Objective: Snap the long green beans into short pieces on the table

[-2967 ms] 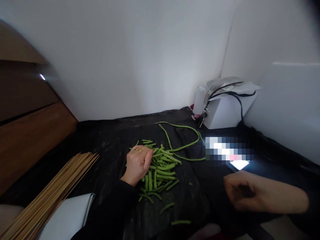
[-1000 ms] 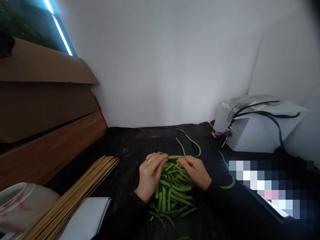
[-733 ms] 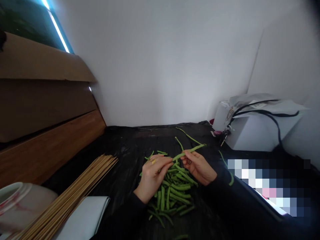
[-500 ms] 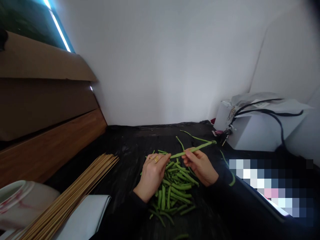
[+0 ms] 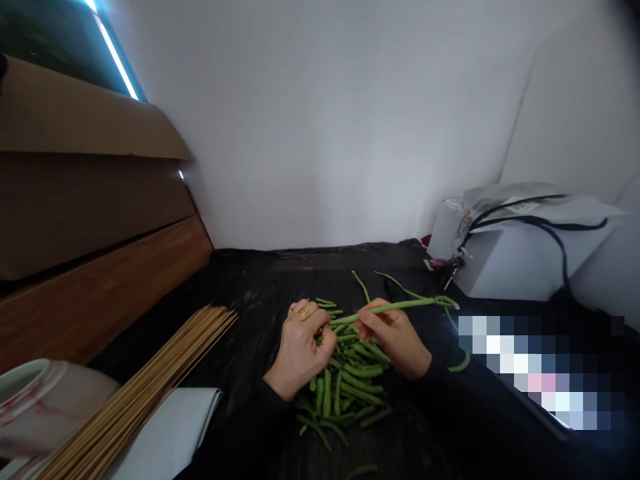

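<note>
A long green bean [image 5: 405, 305] stretches between my two hands, its far end looping out to the right. My left hand [image 5: 303, 347], with gold rings on a finger, is closed around the bean's left end. The thumb and fingers of my right hand [image 5: 397, 337] pinch the same bean a short way along. Below and between the hands lies a pile of short green bean pieces [image 5: 345, 393] on the black plastic sheet [image 5: 250, 373]. A thin bean [image 5: 361, 285] lies just beyond my right hand.
At the left lie a bundle of thin wooden sticks [image 5: 155, 380], a folded pale sheet [image 5: 167, 427] and a whitish tub [image 5: 65, 407]. A white box [image 5: 505, 260] with black straps stands at the right. A pixelated bright screen [image 5: 535, 373] is at the lower right.
Both hands have dropped slightly, and the long bean now reaches farther right. My right hand has come closer to my left along the bean.
</note>
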Motion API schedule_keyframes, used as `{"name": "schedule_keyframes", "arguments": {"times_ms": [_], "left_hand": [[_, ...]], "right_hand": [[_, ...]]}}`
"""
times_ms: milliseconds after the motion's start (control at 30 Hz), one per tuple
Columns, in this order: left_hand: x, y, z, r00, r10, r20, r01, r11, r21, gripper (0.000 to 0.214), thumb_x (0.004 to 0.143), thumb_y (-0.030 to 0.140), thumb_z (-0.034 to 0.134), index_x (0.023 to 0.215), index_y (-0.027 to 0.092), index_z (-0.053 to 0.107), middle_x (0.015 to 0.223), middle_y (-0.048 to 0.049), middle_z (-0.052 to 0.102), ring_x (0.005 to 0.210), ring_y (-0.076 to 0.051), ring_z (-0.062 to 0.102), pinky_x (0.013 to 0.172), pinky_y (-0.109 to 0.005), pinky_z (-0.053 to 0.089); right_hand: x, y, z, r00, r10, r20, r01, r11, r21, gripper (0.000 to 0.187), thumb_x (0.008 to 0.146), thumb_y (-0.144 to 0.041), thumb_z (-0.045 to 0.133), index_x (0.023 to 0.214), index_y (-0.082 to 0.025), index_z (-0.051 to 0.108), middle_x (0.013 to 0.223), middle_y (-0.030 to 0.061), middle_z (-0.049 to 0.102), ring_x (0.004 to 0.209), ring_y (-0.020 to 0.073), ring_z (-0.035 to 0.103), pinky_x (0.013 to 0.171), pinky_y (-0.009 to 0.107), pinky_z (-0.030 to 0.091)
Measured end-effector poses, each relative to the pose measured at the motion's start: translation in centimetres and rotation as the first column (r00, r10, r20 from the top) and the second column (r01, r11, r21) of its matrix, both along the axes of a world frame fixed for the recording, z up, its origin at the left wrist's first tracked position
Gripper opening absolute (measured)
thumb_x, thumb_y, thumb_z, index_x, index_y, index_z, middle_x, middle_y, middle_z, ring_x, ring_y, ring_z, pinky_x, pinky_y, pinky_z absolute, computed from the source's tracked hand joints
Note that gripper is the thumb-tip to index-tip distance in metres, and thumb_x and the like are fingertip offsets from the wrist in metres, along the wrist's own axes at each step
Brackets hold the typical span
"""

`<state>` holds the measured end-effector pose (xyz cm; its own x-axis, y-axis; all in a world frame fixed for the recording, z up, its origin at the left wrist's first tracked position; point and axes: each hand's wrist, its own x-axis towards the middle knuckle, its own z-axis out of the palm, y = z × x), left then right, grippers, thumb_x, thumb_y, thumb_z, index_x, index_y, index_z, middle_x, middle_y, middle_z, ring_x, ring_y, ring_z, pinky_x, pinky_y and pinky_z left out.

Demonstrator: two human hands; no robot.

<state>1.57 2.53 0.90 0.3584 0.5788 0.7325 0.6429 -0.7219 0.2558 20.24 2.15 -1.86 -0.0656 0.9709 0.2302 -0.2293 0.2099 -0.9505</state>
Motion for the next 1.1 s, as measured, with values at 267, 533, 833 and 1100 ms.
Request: {"name": "schedule_keyframes", "arguments": {"times_ms": [267, 533, 833, 1100], "left_hand": [[0.1, 0.2, 0.3, 0.988, -0.145, 0.054, 0.152, 0.974, -0.169, 0.013, 0.091, 0.016, 0.049, 0.09, 0.016, 0.063, 0.079, -0.004, 0.062, 0.078, -0.018, 0.057, 0.074, -0.031, 0.041], [0.3, -0.9, 1.4, 0.925, -0.363, -0.112, 0.336, 0.92, -0.199, 0.015, 0.093, 0.016, 0.051, 0.098, 0.018, 0.065, 0.085, -0.0032, 0.068, 0.082, -0.017, 0.059, 0.082, -0.034, 0.038], [1.5, -2.3, 1.5, 0.873, -0.478, -0.101, 0.45, 0.867, -0.215, 0.018, 0.094, 0.014, 0.049, 0.099, 0.02, 0.065, 0.086, -0.002, 0.069, 0.084, -0.015, 0.06, 0.084, -0.032, 0.038], [1.7, -2.2, 0.9, 0.866, -0.294, -0.406, 0.263, 0.956, -0.131, 0.02, 0.098, 0.017, 0.043, 0.095, 0.02, 0.062, 0.08, -0.0002, 0.065, 0.082, -0.015, 0.057, 0.091, -0.037, 0.032]], "right_hand": [[0.6, 0.2, 0.5, 0.968, -0.049, -0.246, 0.021, 0.993, -0.117, 0.027, 0.073, -0.04, 0.076, 0.079, -0.016, 0.064, 0.069, 0.0016, 0.067, 0.056, 0.0096, 0.056, 0.052, 0.022, 0.042], [0.8, 0.3, 0.8, 0.961, -0.035, -0.273, -0.014, 0.984, -0.175, 0.032, 0.071, -0.045, 0.077, 0.077, -0.016, 0.065, 0.055, -0.0031, 0.057, 0.048, 0.0077, 0.049, 0.048, 0.02, 0.037], [0.2, -0.5, 0.8, 0.961, 0.192, -0.2, -0.235, 0.946, -0.222, 0.036, 0.075, -0.051, 0.07, 0.08, -0.017, 0.064, 0.059, -0.0036, 0.055, 0.049, 0.0079, 0.044, 0.047, 0.021, 0.033], [1.8, 0.3, 1.0, 0.976, 0.213, 0.045, -0.204, 0.968, -0.144, 0.032, 0.082, -0.049, 0.062, 0.085, -0.017, 0.063, 0.063, -0.0036, 0.053, 0.054, 0.0093, 0.046, 0.052, 0.022, 0.035]]}}
